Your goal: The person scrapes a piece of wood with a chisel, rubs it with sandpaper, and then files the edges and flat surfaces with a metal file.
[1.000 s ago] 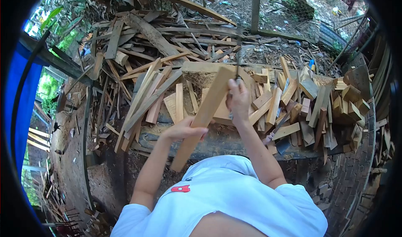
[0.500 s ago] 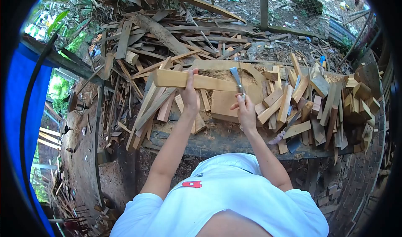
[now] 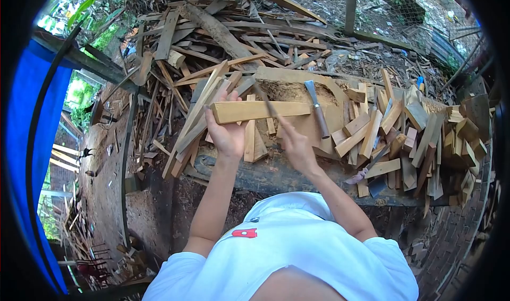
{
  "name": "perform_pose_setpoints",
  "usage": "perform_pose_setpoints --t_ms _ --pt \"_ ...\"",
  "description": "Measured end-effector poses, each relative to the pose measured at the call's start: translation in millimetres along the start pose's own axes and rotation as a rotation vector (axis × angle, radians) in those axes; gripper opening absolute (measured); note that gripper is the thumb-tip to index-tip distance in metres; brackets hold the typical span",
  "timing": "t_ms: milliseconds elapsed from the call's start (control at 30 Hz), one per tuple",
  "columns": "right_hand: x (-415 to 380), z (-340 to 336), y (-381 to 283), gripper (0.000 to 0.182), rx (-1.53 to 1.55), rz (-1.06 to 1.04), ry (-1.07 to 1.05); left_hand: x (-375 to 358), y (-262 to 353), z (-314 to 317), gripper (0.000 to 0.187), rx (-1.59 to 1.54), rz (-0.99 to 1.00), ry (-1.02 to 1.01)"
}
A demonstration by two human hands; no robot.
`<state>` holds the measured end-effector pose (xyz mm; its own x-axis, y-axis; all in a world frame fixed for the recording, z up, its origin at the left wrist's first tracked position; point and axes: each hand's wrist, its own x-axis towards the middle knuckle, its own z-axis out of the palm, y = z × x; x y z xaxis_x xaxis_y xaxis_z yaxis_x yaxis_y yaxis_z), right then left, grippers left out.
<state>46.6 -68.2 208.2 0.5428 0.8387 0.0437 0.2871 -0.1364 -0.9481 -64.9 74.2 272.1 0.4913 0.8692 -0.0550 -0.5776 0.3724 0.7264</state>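
My left hand [image 3: 226, 133] grips a pale wooden plank [image 3: 260, 111] near its left end and holds it level over a big wooden block [image 3: 297, 80]. My right hand [image 3: 295, 146] is just below the plank's right half, fingers closed on a thin dark stick [image 3: 268, 105] that slants up across the plank. A metal-bladed chisel with a wooden handle [image 3: 317, 112] lies on the block, just right of my right hand and apart from it.
Cut wood pieces [image 3: 404, 125] are stacked on the bench to the right. Long offcuts and slats [image 3: 202, 51] are heaped left and behind. A blue tarp [image 3: 32, 141] hangs at far left. Bare earth lies below the bench [image 3: 276, 176].
The plank came down from steeply tilted to level and nearer the block. My right hand let go of the chisel, which now lies on the block, and holds a thin dark stick.
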Motion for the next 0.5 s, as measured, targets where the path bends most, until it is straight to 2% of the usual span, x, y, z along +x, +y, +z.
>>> perform_pose_setpoints --t_ms 33,67,133,267,367,467,500 --pt "-2.9 5.4 -15.9 0.048 -0.039 -0.104 -0.001 -1.7 0.4 0.9 0.077 0.037 -0.013 0.048" --pt "-5.2 10.4 -31.6 0.048 -0.037 -0.096 -0.003 -4.2 -0.1 0.3 0.078 0.075 -0.027 0.097" --pt "-8.1 17.7 -59.7 0.054 -0.061 -0.381 -0.041 -8.4 -2.5 -5.0 0.077 0.108 -0.025 0.113" --pt "-4.7 17.4 -76.9 0.056 -0.132 -0.351 -0.173 -18.3 -1.9 -3.4 0.075 0.233 0.013 0.126" --pt "11.2 9.2 -41.7 0.053 -0.218 -0.043 -0.17 -24.6 3.8 -2.6 0.077 0.21 -0.018 0.121" --pt "16.8 10.2 -17.4 0.053 -0.18 -0.107 -0.112 -24.8 6.0 -4.5 0.079 0.23 -0.044 0.086" --pt "11.7 3.6 -39.6 0.055 -0.167 -0.065 -0.199 -26.9 6.5 -4.8 0.079 0.265 -0.04 0.05"
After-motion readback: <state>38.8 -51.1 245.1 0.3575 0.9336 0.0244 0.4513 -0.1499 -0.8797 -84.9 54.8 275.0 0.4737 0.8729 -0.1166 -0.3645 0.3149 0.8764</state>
